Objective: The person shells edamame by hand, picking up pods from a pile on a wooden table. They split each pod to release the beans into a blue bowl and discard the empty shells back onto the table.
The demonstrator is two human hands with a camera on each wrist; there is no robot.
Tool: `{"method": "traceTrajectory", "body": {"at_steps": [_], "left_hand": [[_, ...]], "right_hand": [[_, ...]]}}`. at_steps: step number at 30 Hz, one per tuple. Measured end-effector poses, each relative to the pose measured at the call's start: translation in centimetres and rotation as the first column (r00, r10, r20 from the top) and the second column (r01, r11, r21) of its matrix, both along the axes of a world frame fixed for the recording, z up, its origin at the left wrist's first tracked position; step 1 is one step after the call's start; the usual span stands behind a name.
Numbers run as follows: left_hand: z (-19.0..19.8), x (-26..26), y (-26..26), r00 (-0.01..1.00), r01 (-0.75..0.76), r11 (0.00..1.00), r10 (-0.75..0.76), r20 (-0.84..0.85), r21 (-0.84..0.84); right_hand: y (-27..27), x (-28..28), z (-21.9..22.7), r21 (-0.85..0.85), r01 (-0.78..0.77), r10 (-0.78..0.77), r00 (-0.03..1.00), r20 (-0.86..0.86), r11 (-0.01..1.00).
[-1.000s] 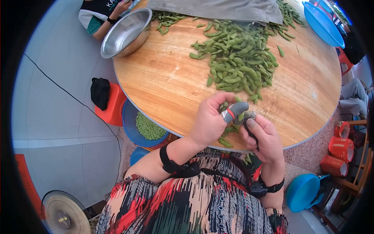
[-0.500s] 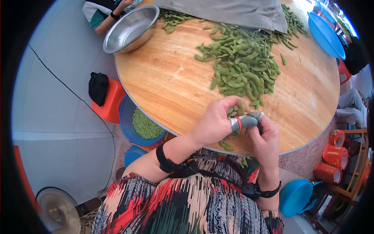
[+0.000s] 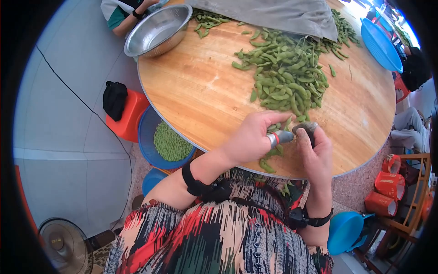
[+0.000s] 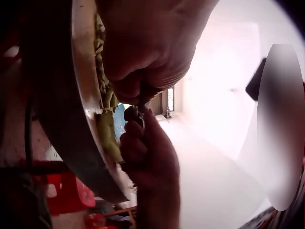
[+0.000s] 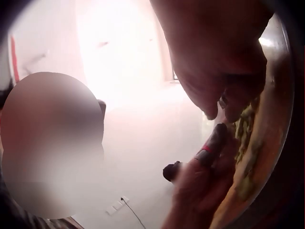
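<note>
Soybean pods [image 3: 289,82] lie heaped on the round wooden table [image 3: 196,96]. Close to its near edge, my left hand [image 3: 253,137] grips a few green pods [image 3: 274,128] between thumb and fingers. One of its fingers wears a grey cover [image 3: 285,136] with a red band, also seen in the right wrist view. My right hand [image 3: 317,150] faces it, thumb and fingers curled round a dark grey thing [image 3: 305,131] with a silvery top edge; I cannot tell its kind. In the left wrist view the fingertips of both hands nearly meet. Loose pods [image 3: 269,162] lie below the hands.
A metal colander [image 3: 157,32] stands at the table's far left edge, a grey cloth [image 3: 273,16] over pods at the back, and a blue basket [image 3: 381,43] at the right. Below the table's left edge, a blue basin [image 3: 148,141] of shelled beans sits beside a red stool [image 3: 130,114].
The right hand came up against the left's covered finger, then drew slightly apart to the right. Pods remain in the left hand. The head view shifted slightly.
</note>
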State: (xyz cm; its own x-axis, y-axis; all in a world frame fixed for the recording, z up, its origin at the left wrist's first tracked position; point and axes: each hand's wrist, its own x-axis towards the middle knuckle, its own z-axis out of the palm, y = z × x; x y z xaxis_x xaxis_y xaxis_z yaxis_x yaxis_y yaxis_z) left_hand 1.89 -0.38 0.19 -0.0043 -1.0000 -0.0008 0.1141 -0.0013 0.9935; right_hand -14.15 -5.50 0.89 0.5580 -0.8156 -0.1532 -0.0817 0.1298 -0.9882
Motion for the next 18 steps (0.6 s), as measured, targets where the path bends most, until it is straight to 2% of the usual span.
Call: {"method": "traceTrajectory", "body": {"at_steps": [1, 2, 4, 5, 7, 8, 10, 11, 13, 14, 16, 17, 18], "left_hand": [[0.0, -0.1, 0.1, 0.913, -0.037, 0.993, 0.08, 0.4, -0.115], [-0.1, -0.2, 0.1, 0.913, -0.035, 0.993, 0.079, 0.4, -0.115], [-0.2, -0.6, 0.4, 0.783, -0.023, 0.938, 0.232, 0.577, -0.345], [0.0, -0.6, 0.6, 0.784, -0.022, 0.939, 0.23, 0.576, -0.345], [1.2, -0.4, 0.8, 0.729, 0.074, 0.968, 0.111, 0.675, -0.239], [1.4, -0.1, 0.9, 0.73, 0.078, 0.967, 0.109, 0.675, -0.241], [1.5, 0.1, 0.9, 0.762, 0.123, 0.976, 0.022, 0.647, -0.178], [1.4, -0.1, 0.8, 0.765, 0.13, 0.976, 0.014, 0.644, -0.175], [1.1, 0.2, 0.5, 0.796, 0.165, 0.945, 0.042, 0.604, -0.284], [0.8, 0.3, 0.3, 0.793, 0.167, 0.945, 0.04, 0.608, -0.28], [0.3, 0.3, -0.3, 0.877, 0.166, 0.908, 0.042, 0.479, -0.384], [0.5, 0.3, -0.2, 0.876, 0.17, 0.906, 0.041, 0.481, -0.388], [1.2, 0.2, 0.1, 0.985, 0.133, 0.989, -0.124, 0.12, -0.066]], "right_hand": [[0.1, 0.2, 0.4, -0.181, 0.071, -0.078, 0.996, -0.032, 0.981], [0.0, 0.2, 0.6, -0.181, 0.073, -0.08, 0.996, -0.032, 0.981], [-0.1, 0.0, 0.9, -0.331, -0.076, -0.02, 0.961, -0.277, 0.941], [-0.3, -0.1, 0.8, -0.331, -0.075, -0.021, 0.96, -0.278, 0.941], [-0.7, -0.4, 0.5, -0.354, -0.133, 0.064, 0.978, -0.198, 0.926], [-0.8, -0.5, 0.7, -0.356, -0.129, 0.06, 0.978, -0.199, 0.926], [-0.8, -0.9, 0.8, -0.529, -0.21, 0.073, 0.961, -0.268, 0.822], [-0.4, -1.0, 0.7, -0.525, -0.206, 0.066, 0.96, -0.272, 0.826], [0.4, -0.5, 0.2, -0.584, -0.047, -0.093, 0.974, -0.208, 0.811], [0.7, -0.3, 0.0, -0.581, -0.044, -0.093, 0.975, -0.204, 0.812], [1.0, -0.1, -0.3, -0.313, 0.152, -0.156, 0.988, 0.01, 0.937], [0.9, -0.2, -0.3, -0.317, 0.156, -0.16, 0.987, 0.014, 0.935], [0.9, -0.3, -0.3, -0.129, 0.166, -0.151, 0.982, 0.113, 0.978]]}}
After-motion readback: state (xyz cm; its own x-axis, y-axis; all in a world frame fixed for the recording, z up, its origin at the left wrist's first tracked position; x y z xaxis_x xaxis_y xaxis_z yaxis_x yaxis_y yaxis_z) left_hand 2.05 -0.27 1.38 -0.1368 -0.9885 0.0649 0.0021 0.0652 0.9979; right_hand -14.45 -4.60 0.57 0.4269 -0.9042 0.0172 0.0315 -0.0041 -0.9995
